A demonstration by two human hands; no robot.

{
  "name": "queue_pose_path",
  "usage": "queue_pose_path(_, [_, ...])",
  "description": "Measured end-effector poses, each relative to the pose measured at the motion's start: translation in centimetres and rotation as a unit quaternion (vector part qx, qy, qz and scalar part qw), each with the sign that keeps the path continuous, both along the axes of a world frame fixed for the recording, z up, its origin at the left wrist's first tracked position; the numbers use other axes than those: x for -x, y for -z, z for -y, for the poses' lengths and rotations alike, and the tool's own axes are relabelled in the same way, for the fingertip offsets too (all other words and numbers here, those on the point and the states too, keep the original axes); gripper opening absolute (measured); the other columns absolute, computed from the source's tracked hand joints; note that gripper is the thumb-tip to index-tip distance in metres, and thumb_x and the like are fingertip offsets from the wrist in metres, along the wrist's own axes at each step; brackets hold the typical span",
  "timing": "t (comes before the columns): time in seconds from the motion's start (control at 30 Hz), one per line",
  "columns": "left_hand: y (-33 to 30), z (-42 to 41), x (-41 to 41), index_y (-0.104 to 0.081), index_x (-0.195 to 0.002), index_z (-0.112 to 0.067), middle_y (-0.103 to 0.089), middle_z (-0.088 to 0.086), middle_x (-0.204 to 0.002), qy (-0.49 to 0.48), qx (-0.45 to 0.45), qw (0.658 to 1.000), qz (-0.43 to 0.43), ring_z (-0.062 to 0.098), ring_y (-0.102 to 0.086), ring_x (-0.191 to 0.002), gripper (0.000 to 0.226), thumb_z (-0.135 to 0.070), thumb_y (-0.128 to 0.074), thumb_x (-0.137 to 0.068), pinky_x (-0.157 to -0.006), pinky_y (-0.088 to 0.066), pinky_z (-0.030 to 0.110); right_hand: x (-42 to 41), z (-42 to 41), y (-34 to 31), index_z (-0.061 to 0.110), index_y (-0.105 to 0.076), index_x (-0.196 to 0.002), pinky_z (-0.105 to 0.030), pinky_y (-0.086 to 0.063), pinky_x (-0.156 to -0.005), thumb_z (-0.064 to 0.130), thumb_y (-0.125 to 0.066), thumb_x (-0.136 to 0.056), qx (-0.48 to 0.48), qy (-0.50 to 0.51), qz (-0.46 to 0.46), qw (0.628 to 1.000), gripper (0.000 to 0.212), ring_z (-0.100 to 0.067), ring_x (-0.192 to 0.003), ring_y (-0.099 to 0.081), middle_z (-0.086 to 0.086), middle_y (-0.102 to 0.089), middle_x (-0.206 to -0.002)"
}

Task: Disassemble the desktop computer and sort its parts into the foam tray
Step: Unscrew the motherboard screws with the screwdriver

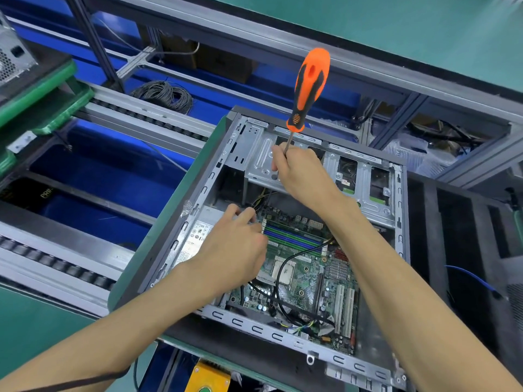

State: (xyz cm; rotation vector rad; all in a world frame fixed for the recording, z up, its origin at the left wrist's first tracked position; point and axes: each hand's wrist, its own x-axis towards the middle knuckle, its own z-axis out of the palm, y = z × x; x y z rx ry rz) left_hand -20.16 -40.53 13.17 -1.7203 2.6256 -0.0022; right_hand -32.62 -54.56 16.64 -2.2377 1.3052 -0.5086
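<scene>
An open desktop computer case [181,239] lies on its side on the green bench, with the green motherboard [311,278] exposed inside. My right hand [300,171] grips the metal shaft of an orange and black screwdriver [310,86], whose handle points up and away over the silver drive cage [365,179]. My left hand [237,241] reaches into the case beside the blue memory slots [294,236], fingers curled at the yellow and black cables [261,198]; what they pinch is hidden. The silver power supply [198,236] sits under my left wrist.
A dark foam tray [458,250] with slots lies right of the case. Roller conveyor rails [56,267] and blue bins [96,171] run along the left. A coil of grey cable [164,94] lies behind. Another metal unit [11,52] stands on a green tray at far left.
</scene>
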Motion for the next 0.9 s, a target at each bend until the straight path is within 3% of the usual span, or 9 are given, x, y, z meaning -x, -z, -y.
queue_pose_path(0.1, [-0.5,0.4,-0.1,-0.072,-0.097,-0.030,-0.068,-0.016,-0.093,-0.017,-0.037,0.994,-0.105,0.008,-0.054,-0.100,0.024,-0.033,-0.048,-0.097,-0.093,-0.032,0.033,0.2,0.3,-0.6,0.003,-0.061,-0.095,-0.039,-0.044,-0.074,0.018,-0.034,-0.109,-0.027,-0.016,-0.042,0.999,0.033,-0.033,-0.082,-0.061,-0.008,-0.063,-0.081])
queue_pose_path(0.2, [-2.8,1.7,-0.7,-0.065,-0.106,-0.026,-0.065,-0.019,-0.096,-0.110,-0.093,0.916,-0.374,-0.006,-0.058,-0.090,0.013,-0.021,-0.057,-0.097,-0.090,-0.047,0.023,0.0,0.5,-1.0,0.001,-0.055,-0.110,-0.044,-0.049,-0.082,0.019,-0.033,-0.108,-0.066,-0.013,-0.063,0.996,0.028,-0.036,-0.092,-0.063,-0.018,-0.067,-0.101])
queue_pose_path(0.27, [-4.9,3.0,-1.4,-0.060,-0.110,-0.020,-0.067,-0.010,-0.102,-0.161,-0.039,0.867,-0.470,-0.001,-0.062,-0.092,0.014,-0.016,-0.057,-0.097,-0.082,-0.051,0.016,0.0,0.5,-1.2,0.002,-0.050,-0.111,-0.046,-0.050,-0.083,0.022,-0.033,-0.109,-0.076,-0.016,-0.068,0.995,0.027,-0.035,-0.091,-0.062,-0.018,-0.066,-0.102])
queue_pose_path(0.37, [-9.0,5.2,-2.5,-0.045,-0.136,-0.017,-0.057,-0.007,-0.129,-0.149,0.041,0.833,-0.531,-0.006,-0.057,-0.110,0.038,-0.024,-0.055,-0.100,-0.088,-0.047,0.010,0.0,0.5,-1.5,0.007,-0.046,-0.109,-0.041,-0.047,-0.073,0.025,-0.035,-0.108,-0.087,-0.027,-0.067,0.994,0.021,-0.029,-0.080,-0.059,-0.014,-0.064,-0.092])
queue_pose_path(0.5, [-13.5,7.5,-2.1,-0.018,-0.156,-0.013,-0.041,0.006,-0.150,-0.021,0.058,0.838,-0.542,0.004,-0.050,-0.130,0.062,-0.021,-0.048,-0.103,-0.107,-0.044,0.025,0.1,0.8,-1.7,0.013,-0.046,-0.105,-0.038,-0.047,-0.072,0.028,-0.038,-0.107,-0.095,-0.038,-0.071,0.992,0.017,-0.024,-0.079,-0.059,-0.006,-0.063,-0.089])
queue_pose_path(0.6, [-15.4,8.6,-1.1,-0.037,-0.151,-0.013,-0.056,0.001,-0.136,0.020,0.079,0.871,-0.484,0.006,-0.055,-0.124,0.049,-0.014,-0.047,-0.103,-0.105,-0.047,0.031,0.1,0.9,-1.9,0.014,-0.048,-0.104,-0.040,-0.049,-0.080,0.027,-0.038,-0.107,-0.098,-0.045,-0.087,0.990,0.017,-0.026,-0.087,-0.061,-0.005,-0.063,-0.093])
queue_pose_path(0.7, [-16.1,9.2,-1.0,-0.059,-0.136,-0.014,-0.064,-0.008,-0.121,0.001,0.136,0.895,-0.425,0.002,-0.059,-0.110,0.036,-0.018,-0.055,-0.100,-0.099,-0.049,0.028,0.3,0.9,-1.8,0.011,-0.050,-0.107,-0.039,-0.048,-0.079,0.025,-0.040,-0.106,-0.088,-0.046,-0.085,0.991,0.017,-0.026,-0.085,-0.060,-0.007,-0.064,-0.094])
queue_pose_path(0.8, [-16.6,9.6,-1.2,-0.068,-0.123,-0.016,-0.064,-0.006,-0.108,-0.017,0.189,0.917,-0.351,0.005,-0.056,-0.097,0.035,-0.036,-0.062,-0.094,-0.092,-0.050,0.027,0.6,0.4,-1.5,0.008,-0.058,-0.106,-0.037,-0.046,-0.073,0.023,-0.047,-0.104,-0.059,-0.036,-0.048,0.996,0.019,-0.021,-0.078,-0.058,-0.004,-0.065,-0.086])
queue_pose_path(0.9, [-16.7,10.0,-0.9,-0.067,-0.110,-0.017,-0.059,0.002,-0.105,-0.050,0.226,0.929,-0.288,0.013,-0.053,-0.095,0.039,-0.050,-0.061,-0.089,-0.086,-0.047,0.030,0.9,0.0,-1.0,0.008,-0.065,-0.098,-0.031,-0.045,-0.069,0.021,-0.053,-0.102,-0.039,-0.034,-0.011,0.999,0.019,-0.016,-0.072,-0.057,-0.005,-0.067,-0.085])
